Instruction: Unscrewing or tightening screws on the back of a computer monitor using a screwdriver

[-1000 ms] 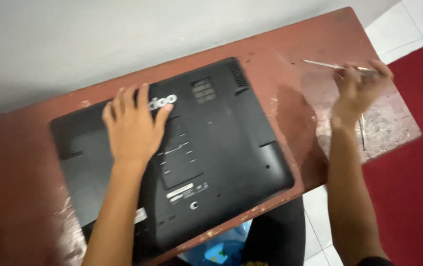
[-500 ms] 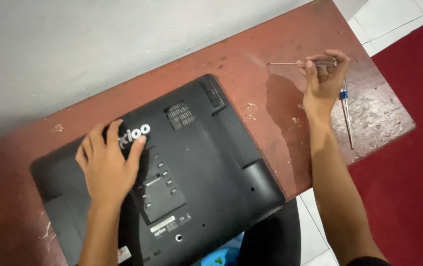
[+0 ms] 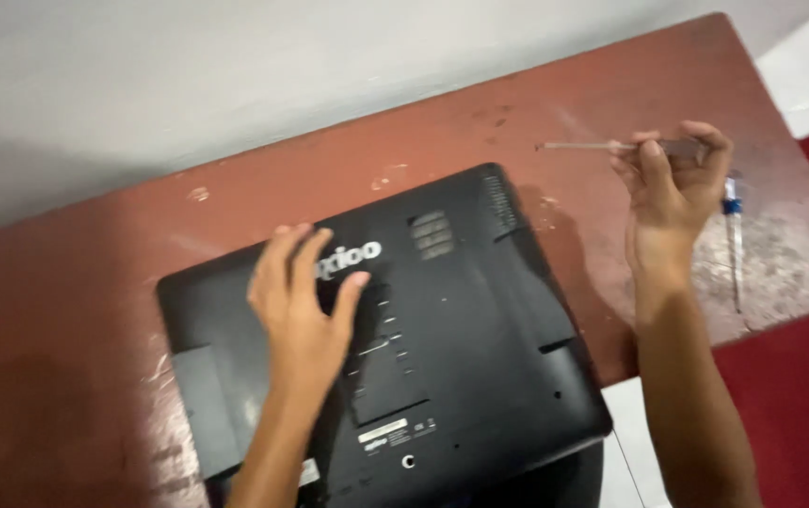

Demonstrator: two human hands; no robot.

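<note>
Your left hand [image 3: 305, 315] lies spread flat on the black monitor back [image 3: 461, 376], lower centre on the worn red surface [image 3: 65, 310]; upper right, your right hand [image 3: 672, 183] is closed around a thin screwdriver [image 3: 578, 146], a blue-handled screwdriver [image 3: 732, 230] just beside it

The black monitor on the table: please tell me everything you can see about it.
The black monitor lies face down on the worn reddish-brown table, its back up and turned at a slant. The shell looks like matte plastic. It shows vent slots near the top, a recessed square panel in the middle, a pale logo, a small label and a round hole low down. Its lower right corner overhangs the table edge. The left hand lies flat on it; the right hand is apart from it.
</note>
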